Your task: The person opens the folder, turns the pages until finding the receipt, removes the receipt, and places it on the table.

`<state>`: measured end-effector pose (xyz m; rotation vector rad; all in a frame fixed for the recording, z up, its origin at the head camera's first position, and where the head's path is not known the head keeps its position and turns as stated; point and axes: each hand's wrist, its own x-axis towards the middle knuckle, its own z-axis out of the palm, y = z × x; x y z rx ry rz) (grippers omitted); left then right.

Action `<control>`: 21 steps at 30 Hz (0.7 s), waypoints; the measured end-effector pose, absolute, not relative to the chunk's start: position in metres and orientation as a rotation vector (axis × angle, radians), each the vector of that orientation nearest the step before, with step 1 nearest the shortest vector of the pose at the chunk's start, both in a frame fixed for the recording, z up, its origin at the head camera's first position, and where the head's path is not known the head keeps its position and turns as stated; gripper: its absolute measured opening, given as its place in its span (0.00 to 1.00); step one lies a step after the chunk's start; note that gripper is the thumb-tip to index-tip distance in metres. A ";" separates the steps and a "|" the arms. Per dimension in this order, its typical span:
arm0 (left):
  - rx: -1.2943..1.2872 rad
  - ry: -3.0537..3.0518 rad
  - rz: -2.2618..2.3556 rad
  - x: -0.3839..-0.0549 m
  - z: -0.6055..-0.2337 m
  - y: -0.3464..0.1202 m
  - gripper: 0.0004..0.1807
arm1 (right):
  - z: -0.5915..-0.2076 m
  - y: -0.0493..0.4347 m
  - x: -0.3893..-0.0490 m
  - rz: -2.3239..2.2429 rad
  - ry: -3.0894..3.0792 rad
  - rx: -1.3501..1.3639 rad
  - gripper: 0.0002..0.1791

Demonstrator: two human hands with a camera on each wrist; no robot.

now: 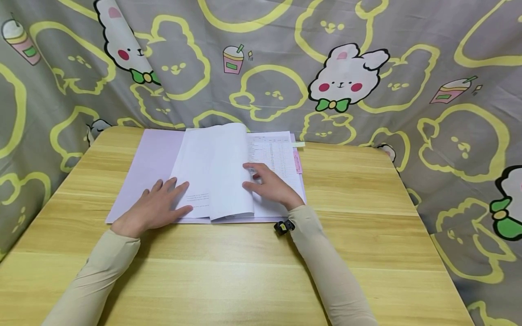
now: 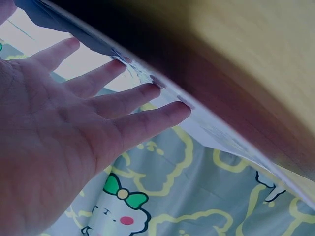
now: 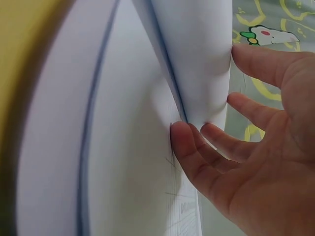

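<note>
A lilac folder (image 1: 152, 151) lies spread on the table, holding printed white sheets. My left hand (image 1: 157, 206) rests with fingers spread on the left pages, and in the left wrist view its fingertips (image 2: 178, 112) touch the paper. A white sheet (image 1: 230, 167) is lifted and curves over toward the left side. At its right edge is my right hand (image 1: 271, 185), its fingers loosely bent and touching the sheet (image 3: 202, 54), as the right wrist view shows. Beneath the right hand lies a page with a printed table (image 1: 275, 156).
Pale yellow and pink tabs (image 1: 298, 161) stick out from the folder's right side. The wooden table (image 1: 228, 271) meets a patterned grey curtain (image 1: 269, 54) at the back and sides. A small black device (image 1: 283, 227) is strapped at the right wrist.
</note>
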<state>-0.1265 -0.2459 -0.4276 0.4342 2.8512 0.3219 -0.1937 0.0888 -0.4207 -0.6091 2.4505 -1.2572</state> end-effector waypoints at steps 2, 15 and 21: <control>0.429 2.849 0.328 -0.126 -0.427 -0.246 0.46 | -0.421 0.087 -0.193 -1.256 2.449 -0.617 0.32; 0.394 2.839 0.397 -0.126 -0.426 -0.245 0.44 | -0.424 0.076 -0.189 -1.212 2.448 -0.632 0.34; 0.361 2.831 0.412 -0.127 -0.427 -0.245 0.46 | -0.424 0.071 -0.186 -1.180 2.457 -0.649 0.35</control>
